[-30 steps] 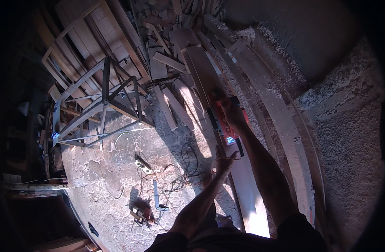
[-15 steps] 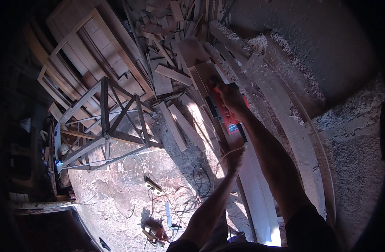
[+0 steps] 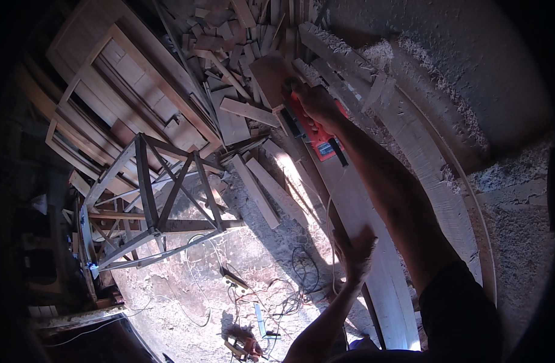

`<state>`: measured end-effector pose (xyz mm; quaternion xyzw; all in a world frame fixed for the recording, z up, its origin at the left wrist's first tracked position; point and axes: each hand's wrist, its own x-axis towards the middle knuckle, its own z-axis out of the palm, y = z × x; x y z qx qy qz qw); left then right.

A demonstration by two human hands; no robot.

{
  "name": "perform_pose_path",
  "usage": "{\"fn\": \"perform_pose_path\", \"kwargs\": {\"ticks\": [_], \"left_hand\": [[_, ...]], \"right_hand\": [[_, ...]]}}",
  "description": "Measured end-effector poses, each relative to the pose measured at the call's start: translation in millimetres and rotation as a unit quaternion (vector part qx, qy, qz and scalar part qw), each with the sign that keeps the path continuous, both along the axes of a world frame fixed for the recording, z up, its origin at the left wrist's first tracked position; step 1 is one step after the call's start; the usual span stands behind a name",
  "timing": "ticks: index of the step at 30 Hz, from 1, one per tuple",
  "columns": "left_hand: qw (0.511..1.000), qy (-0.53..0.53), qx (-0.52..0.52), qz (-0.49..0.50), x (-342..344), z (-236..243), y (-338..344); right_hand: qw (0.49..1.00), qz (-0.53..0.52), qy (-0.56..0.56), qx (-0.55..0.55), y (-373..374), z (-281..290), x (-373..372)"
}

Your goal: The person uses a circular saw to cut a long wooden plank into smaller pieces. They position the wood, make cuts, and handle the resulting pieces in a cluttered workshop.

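Gripping a red power planer (image 3: 314, 126) with right hand (image 3: 317, 100) fingers clenched, left hand (image 3: 354, 253) fingers spread, steadying pale long plank (image 3: 374, 242)

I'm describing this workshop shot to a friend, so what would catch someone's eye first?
The red power tool, upper centre, gripped by the right hand on a long pale plank that runs down to the lower edge. The left hand presses on the plank lower down. To the left stands a dark braced frame, with wood offcuts heaped above.
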<state>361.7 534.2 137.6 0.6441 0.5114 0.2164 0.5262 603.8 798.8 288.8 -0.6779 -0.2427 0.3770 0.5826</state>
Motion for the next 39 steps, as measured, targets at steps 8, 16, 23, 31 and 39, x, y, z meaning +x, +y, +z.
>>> {"fn": "perform_pose_path", "kwargs": {"ticks": [8,16,23,31,39], "left_hand": [[0.998,-0.008,-0.046,-0.032,1,18,11],[0.995,-0.069,0.059,0.032,8,-28,1],[0.975,-0.107,-0.192,0.018,-144,-139,-148],[0.92,-0.178,-0.335,0.1,-317,-24,-306],[0.927,-0.092,-0.359,-0.064,-347,45,-472]], "right_hand": [[1.0,-0.015,-0.001,0.018,52,-7,32],[0.998,0.034,0.001,-0.044,-67,-3,-42],[0.998,0.026,-0.004,-0.065,-303,-2,-186],[0.986,0.009,-0.078,-0.15,-665,-11,-358],[0.983,-0.02,-0.09,-0.159,-935,-15,-522]]}}
